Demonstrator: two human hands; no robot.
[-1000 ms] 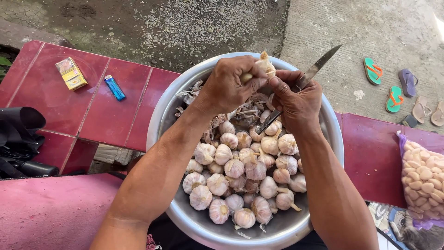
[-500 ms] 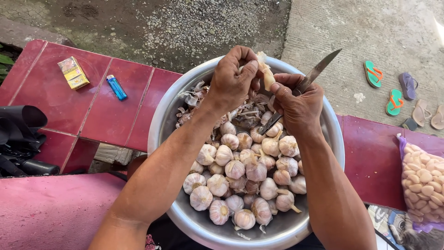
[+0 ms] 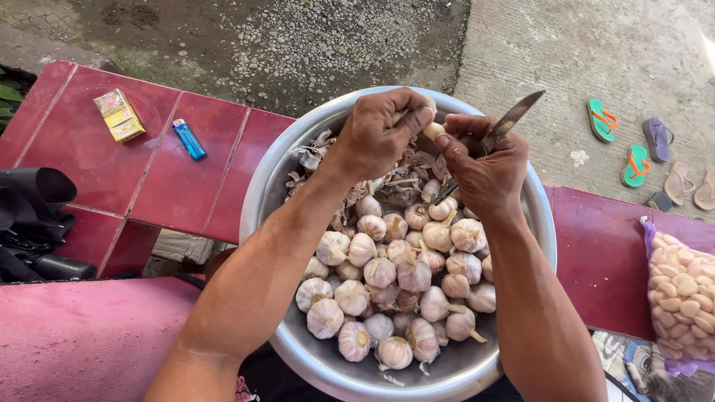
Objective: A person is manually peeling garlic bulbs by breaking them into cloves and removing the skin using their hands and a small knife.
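Observation:
My left hand (image 3: 381, 132) is closed around a garlic bulb (image 3: 433, 129) held over the far side of a big round metal bowl (image 3: 262, 195). My right hand (image 3: 484, 165) grips a knife (image 3: 514, 117), its blade pointing up and to the right, and its fingertips touch the same bulb. Both hands meet above a heap of whole garlic bulbs (image 3: 402, 286) that fills the near half of the bowl. Dry papery garlic skins (image 3: 316, 152) lie in the far part of the bowl, partly hidden by my hands.
The bowl sits in a gap between red tiled ledges (image 3: 112, 171). A small yellow box (image 3: 119, 115) and a blue lighter (image 3: 189, 139) lie on the left ledge, a black bag (image 3: 33, 223) at far left. A purple mesh sack of peeled cloves (image 3: 681, 294) rests at right. Sandals (image 3: 633, 145) lie on the concrete.
My left hand has closed further over the bulb and turned it, so less of the bulb shows. The knife has tilted slightly and stayed in my right hand.

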